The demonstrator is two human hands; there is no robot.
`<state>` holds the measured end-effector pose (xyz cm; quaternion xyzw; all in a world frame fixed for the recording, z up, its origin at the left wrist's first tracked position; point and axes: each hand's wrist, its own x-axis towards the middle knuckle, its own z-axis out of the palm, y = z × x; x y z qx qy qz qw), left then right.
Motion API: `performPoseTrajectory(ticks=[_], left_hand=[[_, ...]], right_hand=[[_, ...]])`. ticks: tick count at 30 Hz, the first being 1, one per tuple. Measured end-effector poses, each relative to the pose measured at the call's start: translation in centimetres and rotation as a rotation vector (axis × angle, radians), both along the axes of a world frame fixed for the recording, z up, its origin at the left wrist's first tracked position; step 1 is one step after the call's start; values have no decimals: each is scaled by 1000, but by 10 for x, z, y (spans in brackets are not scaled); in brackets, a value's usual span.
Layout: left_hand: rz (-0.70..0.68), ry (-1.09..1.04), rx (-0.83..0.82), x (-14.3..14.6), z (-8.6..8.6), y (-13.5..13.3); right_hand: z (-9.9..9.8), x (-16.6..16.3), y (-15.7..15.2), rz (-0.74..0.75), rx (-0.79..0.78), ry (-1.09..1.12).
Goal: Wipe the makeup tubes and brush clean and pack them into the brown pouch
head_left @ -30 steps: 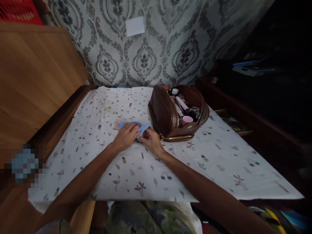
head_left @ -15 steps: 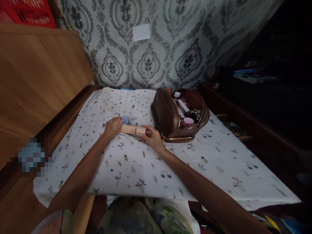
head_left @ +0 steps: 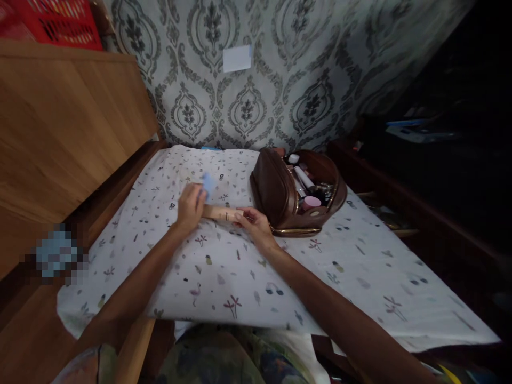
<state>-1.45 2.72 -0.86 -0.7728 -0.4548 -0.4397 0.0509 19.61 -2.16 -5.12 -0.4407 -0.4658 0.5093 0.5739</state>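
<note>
A beige tube (head_left: 222,213) lies on the patterned white cloth (head_left: 240,266) just left of an open brown cosmetics bag (head_left: 280,194). My right hand (head_left: 254,224) pinches the tube's right end. My left hand (head_left: 191,205) is closed on a small light-blue cloth (head_left: 208,184), held at the tube's left end and slightly lifted; it is blurred by motion. The bag holds several small bottles and a pink jar (head_left: 311,202).
A wooden cabinet (head_left: 68,122) stands along the left, with a red crate (head_left: 60,21) on top. A patterned wall (head_left: 256,80) with a white paper stuck on it rises behind. A dark shelf (head_left: 420,176) with clutter runs along the right.
The blue cloth, first spread over the tube under both hands, has been bunched up and pulled left by my left hand. The tube is uncovered; my right hand stays at its end.
</note>
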Motion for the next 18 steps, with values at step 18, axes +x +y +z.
performPoseTrajectory(ticks=[18], left_hand=[[-203, 443, -261, -56, -16, -15]], right_hand=[[-6, 2, 0, 55, 47, -79]])
